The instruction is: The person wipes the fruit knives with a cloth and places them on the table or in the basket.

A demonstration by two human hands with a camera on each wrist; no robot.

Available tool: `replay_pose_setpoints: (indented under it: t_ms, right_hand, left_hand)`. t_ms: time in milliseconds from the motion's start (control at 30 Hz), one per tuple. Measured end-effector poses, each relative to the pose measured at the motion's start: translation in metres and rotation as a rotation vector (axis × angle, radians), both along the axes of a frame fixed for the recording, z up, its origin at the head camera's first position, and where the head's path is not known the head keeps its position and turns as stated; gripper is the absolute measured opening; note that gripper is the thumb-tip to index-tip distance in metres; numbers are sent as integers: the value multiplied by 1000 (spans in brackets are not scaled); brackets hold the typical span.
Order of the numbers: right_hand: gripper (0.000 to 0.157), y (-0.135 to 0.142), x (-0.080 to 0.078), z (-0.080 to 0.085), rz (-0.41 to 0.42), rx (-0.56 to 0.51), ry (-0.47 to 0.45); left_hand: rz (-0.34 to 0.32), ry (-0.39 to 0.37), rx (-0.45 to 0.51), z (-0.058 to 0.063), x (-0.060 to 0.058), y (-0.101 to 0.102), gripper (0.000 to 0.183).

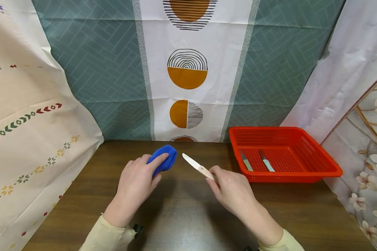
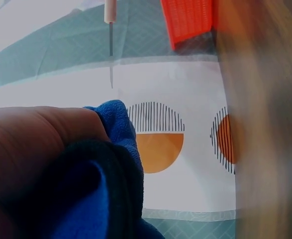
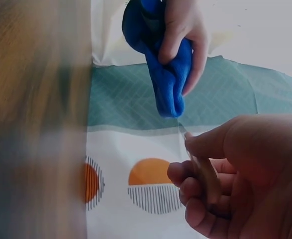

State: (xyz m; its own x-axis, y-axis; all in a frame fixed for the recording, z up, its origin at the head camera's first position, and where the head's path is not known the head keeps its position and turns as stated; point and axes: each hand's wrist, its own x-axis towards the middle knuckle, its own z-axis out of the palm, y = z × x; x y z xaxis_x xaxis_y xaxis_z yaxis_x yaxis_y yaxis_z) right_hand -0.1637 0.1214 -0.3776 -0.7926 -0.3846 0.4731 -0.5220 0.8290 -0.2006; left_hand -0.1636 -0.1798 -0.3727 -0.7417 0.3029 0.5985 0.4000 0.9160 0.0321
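Observation:
My left hand (image 1: pixel 138 179) grips a folded blue cloth (image 1: pixel 167 158), fingers over its top and thumb below. In the right wrist view the cloth (image 3: pixel 168 82) hangs in a fold from that hand. My right hand (image 1: pixel 234 190) holds a knife by its pale handle (image 1: pixel 205 171), with the blade (image 1: pixel 191 161) pointing up and left toward the cloth. A small gap shows between blade tip and cloth in the head view. Curled fingers wrap the handle (image 3: pixel 208 181) in the right wrist view. Both hands are above the brown table (image 1: pixel 182 216).
A red plastic basket (image 1: pixel 286 177) stands at the back right of the table. Two knives lie in it, one with a green handle (image 1: pixel 247 164) and one with a light blue handle (image 1: pixel 268 165). Patterned cloth (image 1: pixel 113 69) hangs behind and along both sides.

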Motion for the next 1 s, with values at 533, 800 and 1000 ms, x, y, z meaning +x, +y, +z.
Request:
replay_pose_setpoints:
  t_ms: [533,800,1000]
  right_hand:
    - [14,49,-7,22,-93,9,65]
    - [17,89,-17,25,-197,31,63]
    - [20,120,-28,24,-263,48,37]
  left_hand:
    - [-9,-55,-2,-4,4,2,60]
    - [-33,-51,-27,-9,4,6,60]
    - [-41,-56,-41,-11,4,7,61]
